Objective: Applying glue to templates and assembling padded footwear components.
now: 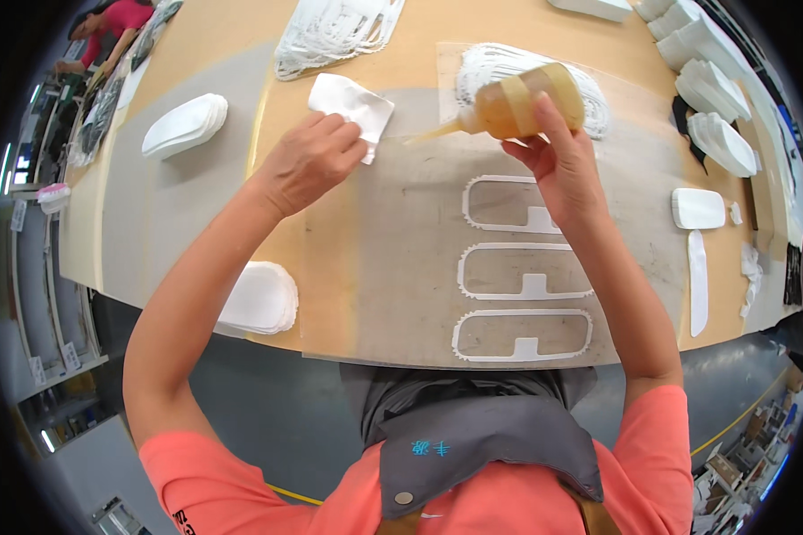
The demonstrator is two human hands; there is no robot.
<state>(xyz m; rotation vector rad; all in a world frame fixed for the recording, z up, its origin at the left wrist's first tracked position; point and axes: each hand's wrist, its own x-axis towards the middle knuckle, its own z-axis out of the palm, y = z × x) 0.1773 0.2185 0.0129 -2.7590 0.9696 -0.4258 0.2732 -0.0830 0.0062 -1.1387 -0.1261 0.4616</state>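
Note:
My right hand (562,165) grips an amber squeeze bottle (509,107) with a band of tape around it. The bottle is tipped, its thin nozzle directed left and slightly down over the table. My left hand (310,162) is closed on a crumpled white cloth (359,102), which sticks out beyond the fingers. Below the bottle, three white rounded frames with toothed edges and a tab lie in a column: the top frame (500,178) is partly behind my right hand, then the middle frame (500,246) and the bottom frame (500,312).
Stacks of white oval pieces lie on the table, one at the left (186,127) and one near the front edge (263,299). White frame piles (339,36) (473,76) sit at the back. More white stacks (721,143) line the right side. A person (120,18) works at the far left.

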